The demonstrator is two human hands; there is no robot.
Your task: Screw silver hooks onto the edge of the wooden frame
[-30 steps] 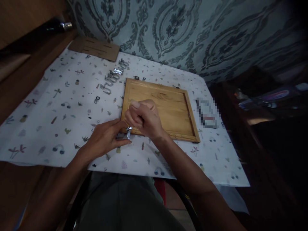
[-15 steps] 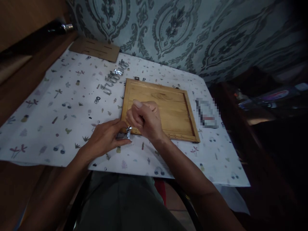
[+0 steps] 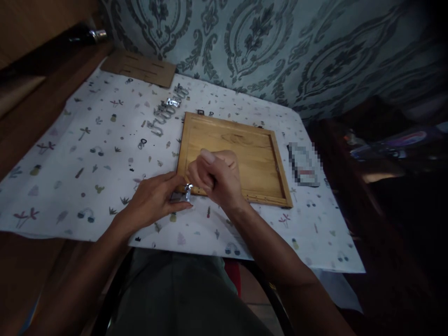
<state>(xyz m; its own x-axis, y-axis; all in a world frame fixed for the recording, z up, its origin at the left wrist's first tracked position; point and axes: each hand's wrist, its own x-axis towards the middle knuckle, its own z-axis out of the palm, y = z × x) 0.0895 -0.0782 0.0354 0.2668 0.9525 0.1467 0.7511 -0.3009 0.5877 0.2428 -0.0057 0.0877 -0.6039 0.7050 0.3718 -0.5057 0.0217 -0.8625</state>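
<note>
A framed wooden panel (image 3: 245, 147), which looks like a cabinet door, lies flat on the cloth-covered table. At its near left corner, my left hand (image 3: 154, 198) pinches a small shiny metal hinge (image 3: 188, 191) between thumb and fingers, against the panel's edge. My right hand (image 3: 217, 175) is closed in a fist just above the panel, right beside the hinge, with the thumb lying on top. Whatever that fist may hold is hidden. Small dark holes run along the near edge of the frame.
Several silver metal hinges (image 3: 166, 112) lie in a row beyond the panel's left side. A brown cardboard piece (image 3: 138, 67) rests at the back left against the patterned wall (image 3: 252, 42). A blurred-out flat object (image 3: 304, 165) sits right of the panel on the printed tablecloth (image 3: 105, 158).
My right fist has shifted slightly to the right, still over the panel. My left hand keeps its pinch on the hinge. The whole view has moved a little.
</note>
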